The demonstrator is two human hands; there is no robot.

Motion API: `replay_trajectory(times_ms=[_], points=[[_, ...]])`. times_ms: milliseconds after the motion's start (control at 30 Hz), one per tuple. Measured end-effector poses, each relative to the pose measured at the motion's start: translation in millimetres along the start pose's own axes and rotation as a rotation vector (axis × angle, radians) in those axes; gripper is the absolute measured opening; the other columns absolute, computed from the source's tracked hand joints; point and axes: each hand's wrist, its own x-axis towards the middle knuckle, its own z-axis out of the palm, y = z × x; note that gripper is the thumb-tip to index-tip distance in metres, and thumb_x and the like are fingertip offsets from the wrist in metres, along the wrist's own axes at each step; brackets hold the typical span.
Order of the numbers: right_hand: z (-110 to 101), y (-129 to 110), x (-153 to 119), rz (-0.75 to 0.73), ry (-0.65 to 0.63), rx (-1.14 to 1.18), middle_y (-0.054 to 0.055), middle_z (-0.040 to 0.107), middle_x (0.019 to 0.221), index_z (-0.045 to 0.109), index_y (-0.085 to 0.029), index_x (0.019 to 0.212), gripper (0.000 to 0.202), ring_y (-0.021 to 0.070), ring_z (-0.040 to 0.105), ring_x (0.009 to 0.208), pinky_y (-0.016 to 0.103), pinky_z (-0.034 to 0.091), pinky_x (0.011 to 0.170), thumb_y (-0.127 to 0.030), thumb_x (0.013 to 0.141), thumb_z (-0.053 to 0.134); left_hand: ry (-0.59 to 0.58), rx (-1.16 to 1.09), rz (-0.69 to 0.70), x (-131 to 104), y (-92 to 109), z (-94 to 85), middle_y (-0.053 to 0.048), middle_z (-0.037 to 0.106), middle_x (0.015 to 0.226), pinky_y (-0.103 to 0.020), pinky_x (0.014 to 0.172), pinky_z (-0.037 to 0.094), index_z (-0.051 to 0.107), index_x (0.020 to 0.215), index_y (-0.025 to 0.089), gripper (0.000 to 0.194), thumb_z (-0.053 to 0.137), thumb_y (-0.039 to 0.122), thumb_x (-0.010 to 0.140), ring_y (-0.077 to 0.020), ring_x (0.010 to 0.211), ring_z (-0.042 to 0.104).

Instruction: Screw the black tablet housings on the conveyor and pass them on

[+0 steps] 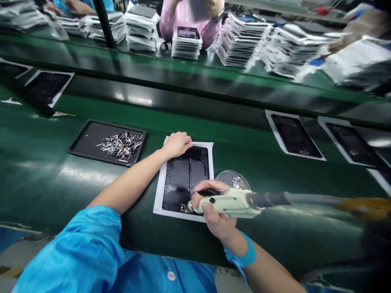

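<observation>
A black tablet housing [180,173] with a visible strip of circuit board at its near edge lies on a white sheet [158,199] in front of me. My left hand [177,144] bends over its far left edge, fingers closed together and pressing there; the fingertips are partly hidden. Wrapped in my right hand [216,215] is a pale green electric screwdriver [233,202], its tip pointing left at the board near the housing's lower edge. A cable leaves its rear to the right. Just beyond the screwdriver sits a round clear dish with a perforated top [232,179].
Left of the housing, a black tray [91,140] holds a heap of small metal-and-black strips [124,144]. More housings on sheets [295,134] lie at the right and far left. Across a raised ledge, stacks of sheeted parts [244,40] stand before a person in pink [169,20].
</observation>
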Motion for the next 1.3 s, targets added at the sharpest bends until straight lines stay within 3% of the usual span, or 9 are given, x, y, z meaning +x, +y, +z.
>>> replay_trajectory(times_ms=[267, 500, 667, 767, 900, 1000, 1133, 1300], points=[[-1.8, 1.9, -0.5, 0.018, -0.025, -0.086, 0.001, 0.067, 0.093, 0.058, -0.030, 0.121, 0.031, 0.0128, 0.063, 0.059, 0.031, 0.057, 0.056, -0.031, 0.092, 0.068, -0.016, 0.007, 0.000, -1.1, 3.5, -2.2, -0.008, 0.071, 0.105, -0.034, 0.088, 0.047, 0.075, 0.106, 0.020, 0.025, 0.054, 0.034, 0.101, -0.0236, 0.102, 0.064], [-0.4, 0.4, -1.2, -0.064, -0.092, -0.171, 0.000, 0.067, 0.084, 0.063, -0.028, 0.113, 0.025, 0.0142, 0.063, 0.063, 0.031, 0.058, 0.060, -0.024, 0.089, 0.069, -0.027, 0.000, -0.018, -1.3, 5.0, -3.0, -0.008, 0.071, 0.107, -0.036, 0.091, 0.047, 0.074, 0.107, 0.020, 0.026, 0.053, 0.033, 0.101, -0.0248, 0.104, 0.064], [2.5, -1.9, 4.1, 0.015, -0.144, -0.096, 0.002, 0.070, 0.085, 0.065, -0.027, 0.113, 0.027, 0.0170, 0.068, 0.066, 0.033, 0.060, 0.059, -0.031, 0.088, 0.073, 0.134, 0.032, -0.076, -17.0, 13.5, -10.8, -0.012, 0.065, 0.128, -0.043, 0.105, 0.043, 0.065, 0.129, 0.019, 0.034, 0.059, 0.032, 0.097, -0.0285, 0.122, 0.057], [-8.2, -10.4, 14.2, 0.000, -0.006, 0.026, 0.004, 0.072, 0.103, 0.058, -0.031, 0.125, 0.040, 0.0180, 0.072, 0.069, 0.033, 0.061, 0.053, -0.034, 0.088, 0.073, 0.139, 0.129, -0.216, -49.4, 21.6, -26.9, -0.018, 0.064, 0.127, -0.042, 0.098, 0.048, 0.064, 0.127, 0.015, 0.038, 0.056, 0.039, 0.098, -0.0317, 0.121, 0.059], [-33.5, -25.6, 31.8, -0.125, 0.257, 0.060, 0.002, 0.069, 0.103, 0.060, -0.030, 0.120, 0.036, 0.0158, 0.072, 0.063, 0.032, 0.061, 0.050, -0.030, 0.087, 0.075, -0.131, 0.244, -0.473, -108.1, 34.8, -43.9, -0.019, 0.071, 0.099, -0.040, 0.079, 0.053, 0.070, 0.100, 0.013, 0.051, 0.053, 0.061, 0.095, -0.0343, 0.096, 0.070], [-48.0, -29.2, 40.9, -0.173, 0.368, 0.004, 0.002, 0.068, 0.097, 0.062, -0.027, 0.116, 0.035, 0.0143, 0.069, 0.058, 0.031, 0.059, 0.050, -0.028, 0.085, 0.077, -0.262, 0.244, -0.541, -137.7, 47.7, -40.7, -0.018, 0.073, 0.094, -0.039, 0.076, 0.053, 0.068, 0.098, 0.015, 0.043, 0.045, 0.050, 0.100, -0.0333, 0.089, 0.073], [-53.8, -23.7, 45.8, -0.195, 0.440, -0.033, 0.002, 0.069, 0.094, 0.063, -0.024, 0.114, 0.034, 0.0134, 0.069, 0.057, 0.030, 0.059, 0.052, -0.025, 0.083, 0.078, -0.238, 0.195, -0.577, -142.0, 55.8, -31.3, -0.015, 0.074, 0.103, -0.035, 0.078, 0.052, 0.063, 0.103, 0.018, 0.027, 0.037, 0.026, 0.103, -0.0281, 0.092, 0.075], [-56.1, -21.2, 48.7, -0.216, 0.480, -0.061, 0.002, 0.070, 0.092, 0.063, -0.023, 0.112, 0.033, 0.0128, 0.067, 0.055, 0.030, 0.059, 0.051, -0.026, 0.083, 0.078, -0.053, 0.034, -0.647, -125.1, 39.2, -37.8, -0.012, 0.076, 0.093, -0.034, 0.077, 0.052, 0.058, 0.109, 0.017, 0.024, 0.037, 0.028, 0.104, -0.0277, 0.090, 0.075]])
